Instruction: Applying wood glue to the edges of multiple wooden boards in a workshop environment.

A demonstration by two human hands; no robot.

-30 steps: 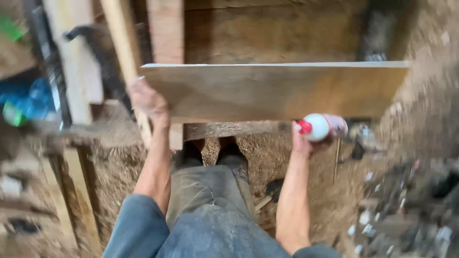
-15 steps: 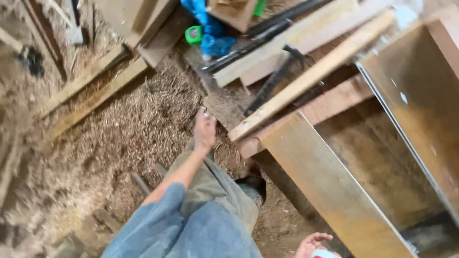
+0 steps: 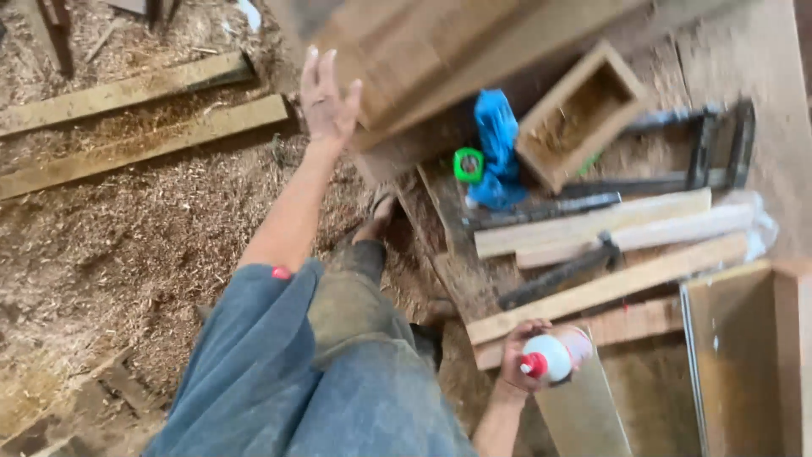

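My left hand [image 3: 326,95] is raised with its fingers spread and holds nothing; it hovers near the edge of a stack of wooden boards [image 3: 406,51]. My right hand [image 3: 529,354] is low at the right and grips a white glue bottle with a red cap [image 3: 550,358]. Just below that bottle stands a brown plywood panel [image 3: 584,415], part of an open wooden box frame [image 3: 744,364]. My legs in dusty trousers [image 3: 364,338] fill the lower middle of the view.
Sawdust [image 3: 144,245] covers the floor at the left, with long planks [image 3: 135,144] lying across it. A small wooden box [image 3: 584,114], a blue cloth [image 3: 497,148], a green tape measure [image 3: 468,164], dark metal bars [image 3: 541,211] and pale battens [image 3: 609,228] lie at the right.
The view has swung left. My left hand has let go of the plywood panel and risen toward the stacked boards. My right hand still holds the glue bottle.
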